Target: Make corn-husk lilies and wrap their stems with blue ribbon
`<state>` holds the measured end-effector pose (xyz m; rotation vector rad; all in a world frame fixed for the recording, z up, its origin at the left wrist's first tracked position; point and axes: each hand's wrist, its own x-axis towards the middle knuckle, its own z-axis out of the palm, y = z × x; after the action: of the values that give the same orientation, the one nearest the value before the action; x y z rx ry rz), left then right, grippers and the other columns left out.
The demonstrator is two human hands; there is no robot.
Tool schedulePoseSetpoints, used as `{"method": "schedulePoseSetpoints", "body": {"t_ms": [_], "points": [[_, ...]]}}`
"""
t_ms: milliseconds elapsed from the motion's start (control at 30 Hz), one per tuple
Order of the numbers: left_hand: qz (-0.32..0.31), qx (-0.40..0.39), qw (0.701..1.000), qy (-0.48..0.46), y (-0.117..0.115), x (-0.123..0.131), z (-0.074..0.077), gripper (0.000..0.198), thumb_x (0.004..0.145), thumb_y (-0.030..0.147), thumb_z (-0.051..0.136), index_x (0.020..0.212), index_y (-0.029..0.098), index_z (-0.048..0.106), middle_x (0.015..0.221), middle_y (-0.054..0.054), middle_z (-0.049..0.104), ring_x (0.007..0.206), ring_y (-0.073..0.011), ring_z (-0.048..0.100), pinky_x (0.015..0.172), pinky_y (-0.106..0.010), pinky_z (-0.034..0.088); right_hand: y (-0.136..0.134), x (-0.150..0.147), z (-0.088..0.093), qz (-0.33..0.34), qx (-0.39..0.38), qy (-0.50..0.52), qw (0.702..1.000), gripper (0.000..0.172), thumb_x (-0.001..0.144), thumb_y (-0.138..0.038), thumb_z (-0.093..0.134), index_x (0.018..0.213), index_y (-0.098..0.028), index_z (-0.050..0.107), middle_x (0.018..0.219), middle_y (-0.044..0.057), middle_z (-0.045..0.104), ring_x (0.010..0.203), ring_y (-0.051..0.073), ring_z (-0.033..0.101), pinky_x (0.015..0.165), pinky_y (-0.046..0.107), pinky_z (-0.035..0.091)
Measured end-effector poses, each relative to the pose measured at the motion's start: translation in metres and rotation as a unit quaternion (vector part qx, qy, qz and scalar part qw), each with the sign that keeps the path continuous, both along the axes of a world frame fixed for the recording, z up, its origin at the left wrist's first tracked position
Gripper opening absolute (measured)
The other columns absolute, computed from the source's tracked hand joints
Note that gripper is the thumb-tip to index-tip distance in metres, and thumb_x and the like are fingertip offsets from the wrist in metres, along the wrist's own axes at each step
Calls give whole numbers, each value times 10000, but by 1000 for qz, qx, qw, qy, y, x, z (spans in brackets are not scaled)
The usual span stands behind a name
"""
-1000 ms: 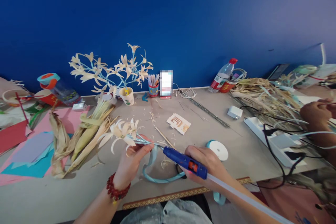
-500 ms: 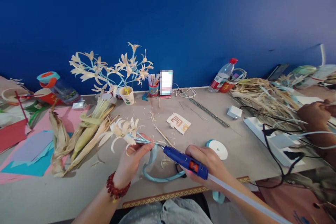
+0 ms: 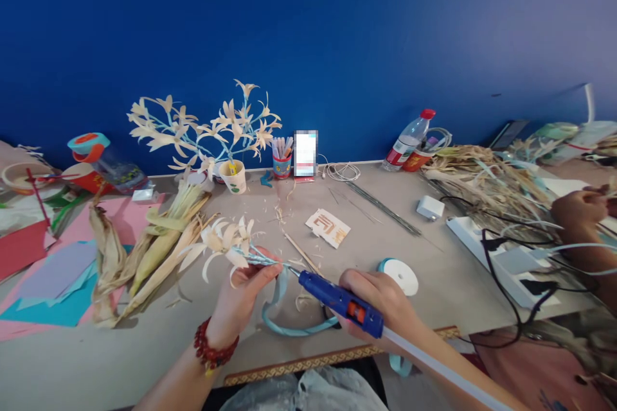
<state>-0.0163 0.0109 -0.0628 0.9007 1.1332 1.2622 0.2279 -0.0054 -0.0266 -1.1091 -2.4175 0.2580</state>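
My left hand (image 3: 245,292) pinches the blue-wrapped stems of a cream flower bunch (image 3: 226,241), whose petals spread to the left. In my right hand (image 3: 378,302) is a blue glue gun (image 3: 337,298), with a white glue stick (image 3: 438,369) trailing from its back. The gun's nozzle points left and lies close to the stem end at my left fingertips; whether they touch I cannot tell. A light blue ribbon (image 3: 299,329) hangs from the stems and curves under the gun. Beyond my right hand lies a ribbon spool (image 3: 402,277).
Corn husks (image 3: 164,244) and coloured paper (image 3: 53,302) lie left. Finished flowers stand in a paper cup (image 3: 234,178) near a phone (image 3: 305,154). Wires (image 3: 385,209), a bottle (image 3: 407,144) and a power strip (image 3: 501,263) are right, beside another person's hand (image 3: 578,209).
The glue gun's nozzle has shifted very slightly left along the stem end. At the far right, the other person's hand has moved a little.
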Motion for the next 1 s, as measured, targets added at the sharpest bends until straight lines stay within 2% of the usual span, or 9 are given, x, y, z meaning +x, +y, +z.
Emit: {"method": "schedulePoseSetpoints", "body": {"t_ms": [233,433,533,667,733,867,1000], "points": [[-2,-7,1000,4,0,1,0,111,696,256,750,783,244,683,765,18,716,761,-170,642,714,-239,496,4,3,4,-3,20,-1,1000,142,844,-348,472,807,-211,462,609,-8,541,497,147,500,481,243,311],[-5,4,1000,7,-1,-2,1,116,706,272,760,785,214,698,745,2,691,740,-169,615,701,-237,489,2,5,1,-9,24,-28,999,138,811,-349,480,778,-217,460,620,1,567,507,154,522,488,253,313],[-3,0,1000,12,-1,-5,-1,105,707,276,758,785,224,711,760,0,695,760,-175,611,716,-237,488,12,14,1,-82,0,-57,995,150,823,-367,480,796,-219,481,625,4,587,512,164,547,497,255,309],[-5,-2,1000,22,1,-6,-2,123,689,287,768,766,205,719,749,-21,692,751,-186,611,702,-247,491,36,32,1,-191,-79,-101,973,140,872,-360,474,891,-225,503,757,22,649,612,188,610,537,249,332],[-4,-8,1000,18,2,-5,0,117,677,286,774,753,214,722,742,-22,694,750,-191,618,696,-252,497,50,39,-5,-205,-95,-122,966,140,869,-323,486,964,-221,499,858,36,662,664,191,620,564,251,341],[-7,-20,1000,-4,2,-7,10,133,623,262,802,725,245,718,734,3,701,739,-181,631,689,-244,502,69,47,-26,-190,-95,-155,965,301,813,-229,534,1105,-194,473,1118,88,608,739,185,618,604,260,348],[-22,-32,999,-16,4,-13,16,140,616,248,805,706,239,698,711,8,690,705,-169,621,649,-229,498,74,49,-43,-165,-106,-192,962,323,815,-219,528,1129,-163,479,1164,111,551,768,194,607,650,280,371]]}}
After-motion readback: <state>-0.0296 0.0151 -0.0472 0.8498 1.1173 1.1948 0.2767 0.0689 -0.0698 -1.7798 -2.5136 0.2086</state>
